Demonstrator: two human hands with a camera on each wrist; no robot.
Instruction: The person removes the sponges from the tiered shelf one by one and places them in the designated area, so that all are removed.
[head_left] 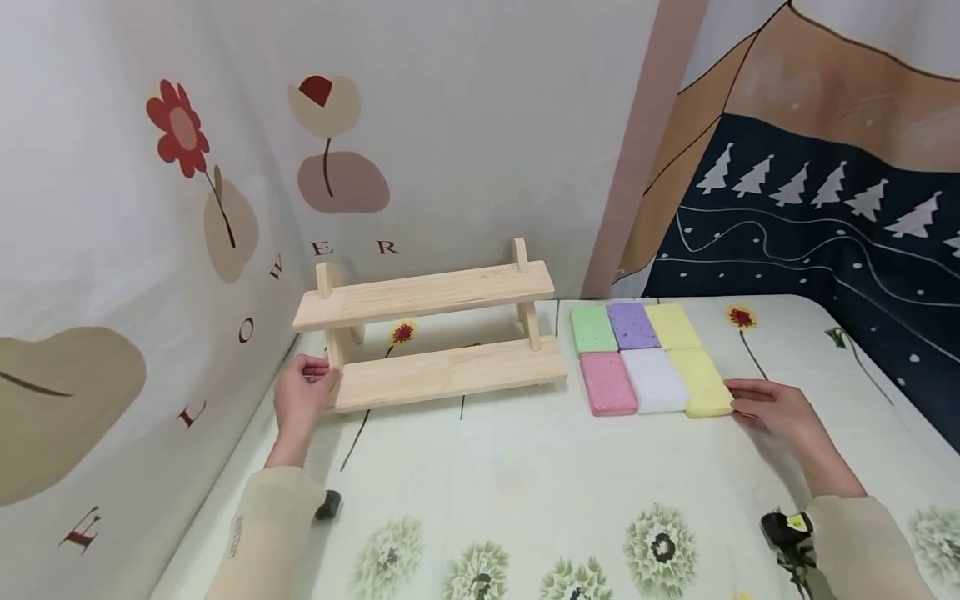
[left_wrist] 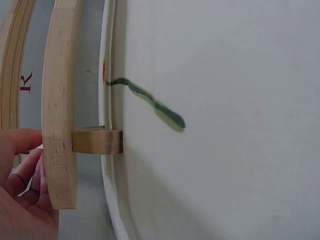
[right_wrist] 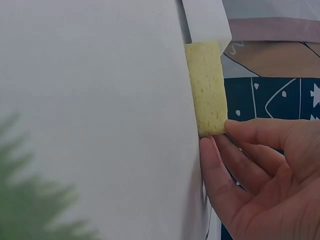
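Observation:
At the left end of a two-tier wooden shelf [head_left: 450,371], my left hand [head_left: 303,396] holds the lower board beside its upright, fingers curled. The left wrist view shows the board's front edge [left_wrist: 60,105] with the left hand [left_wrist: 22,185] partly behind it. My right hand [head_left: 772,408] pinches the right end of a yellow sponge [head_left: 701,382] that lies flat. Seen from the right wrist, the thumb and a finger of the right hand [right_wrist: 265,170] meet the end of the yellow sponge [right_wrist: 207,87].
Beside the yellow sponge lie a white sponge [head_left: 654,380], a pink one [head_left: 607,383], a green one [head_left: 593,329], a purple one [head_left: 633,325] and a smaller-looking yellow one [head_left: 673,326]. Printed cloth [head_left: 480,150] hangs behind the table [head_left: 510,467].

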